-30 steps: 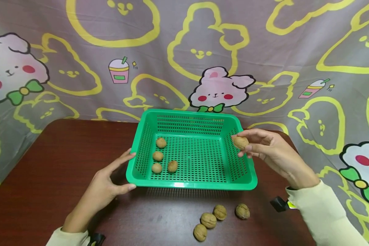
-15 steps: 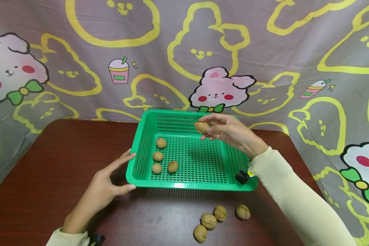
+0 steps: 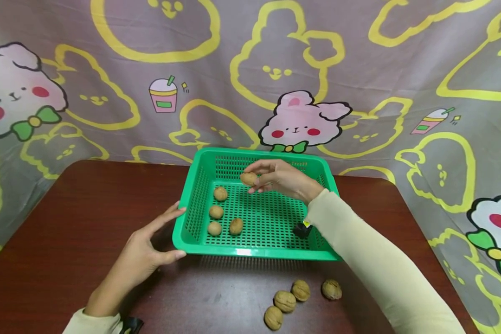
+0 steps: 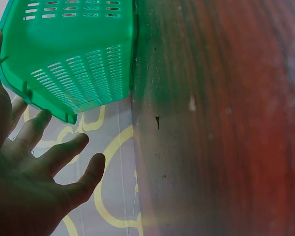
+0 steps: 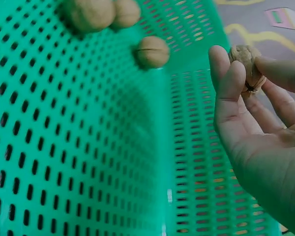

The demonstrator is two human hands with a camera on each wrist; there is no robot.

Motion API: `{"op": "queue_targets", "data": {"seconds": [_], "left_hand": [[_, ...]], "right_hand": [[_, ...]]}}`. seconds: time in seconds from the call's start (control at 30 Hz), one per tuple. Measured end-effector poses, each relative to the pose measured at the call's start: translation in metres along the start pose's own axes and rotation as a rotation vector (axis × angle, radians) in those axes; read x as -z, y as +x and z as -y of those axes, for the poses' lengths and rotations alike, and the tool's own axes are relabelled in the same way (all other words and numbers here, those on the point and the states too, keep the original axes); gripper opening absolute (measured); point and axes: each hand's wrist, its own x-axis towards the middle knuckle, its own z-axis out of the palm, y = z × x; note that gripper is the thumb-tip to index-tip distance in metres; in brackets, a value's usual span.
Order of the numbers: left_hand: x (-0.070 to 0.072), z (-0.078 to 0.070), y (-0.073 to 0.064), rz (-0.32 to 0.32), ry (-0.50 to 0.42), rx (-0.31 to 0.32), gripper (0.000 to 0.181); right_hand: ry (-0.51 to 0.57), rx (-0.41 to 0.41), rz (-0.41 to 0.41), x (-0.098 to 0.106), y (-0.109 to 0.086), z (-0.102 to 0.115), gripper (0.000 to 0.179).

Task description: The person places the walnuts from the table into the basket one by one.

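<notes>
- Currently the walnut (image 3: 248, 179) is in the air over the basket, off its floor, towards the back wall.
- Right hand (image 3: 281, 180) has it pinched between thumb and fingertips; narrow grip, filled by the walnut.
- Basket (image 3: 250, 252), green with slotted walls, sits on the table.
- Left hand (image 3: 139, 250) is spread wide: thumb at the near left corner of the rim, index fingertip on the left rim, other fingers outside the wall per left wrist view.
- Basket nuts (image 3: 215, 212): four on the floor; three lined up along the left wall, one just right of the nearest.
- Table nuts (image 3: 285, 301): three in a slanted row in front of the basket, a fourth apart to their right.
- Table (image 3: 87, 222) is dark reddish brown.
- Cloth (image 3: 217, 37) behind: grey, yellow outlines, cartoon rabbits, drink cups.
- Sleeves (image 3: 359, 246) are pale cream.
</notes>
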Motion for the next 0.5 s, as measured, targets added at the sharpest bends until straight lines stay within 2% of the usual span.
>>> {"op": "queue_targets", "data": {"seconds": [0.3,0.5], "left_hand": [[0.001,0.000,0.001,0.002,0.018,0.003,0.089],[0.001,0.000,0.000,0.009,0.022,0.017,0.090]], "right_hand": [[-0.165,-0.052,0.148,-0.012,0.022,-0.021,0.035],[-0.239,-0.098,0.202,-0.021,0.027,-0.028,0.033]]}}
